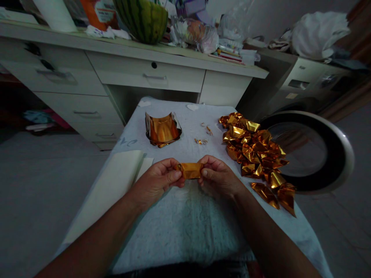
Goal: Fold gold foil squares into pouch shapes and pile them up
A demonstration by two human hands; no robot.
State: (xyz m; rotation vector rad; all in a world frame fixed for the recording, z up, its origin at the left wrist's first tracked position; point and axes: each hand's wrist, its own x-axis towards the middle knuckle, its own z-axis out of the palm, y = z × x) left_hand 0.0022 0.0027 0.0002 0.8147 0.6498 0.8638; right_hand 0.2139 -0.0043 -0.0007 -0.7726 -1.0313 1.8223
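A small strip of gold foil (190,170) is stretched between my two hands, above the middle of the cloth-covered table (214,231). My left hand (164,175) pinches its left end, and my right hand (216,173) pinches its right end. Beyond my hands, at the back left, stands a stack of gold foil sheets (164,129) with curved-up edges. Little curled gold pieces (200,141) lie on the cloth right of that stack. Many folded, shiny gold foil shapes (255,148) are heaped along the table's right side.
Pale folded paper (116,185) lies along the left edge of the table. Behind is a white desk (174,58) with drawers, bearing a cut watermelon (142,19) and bags. At the right, a washing machine (301,77) has its round door (344,154) swung open beside the table.
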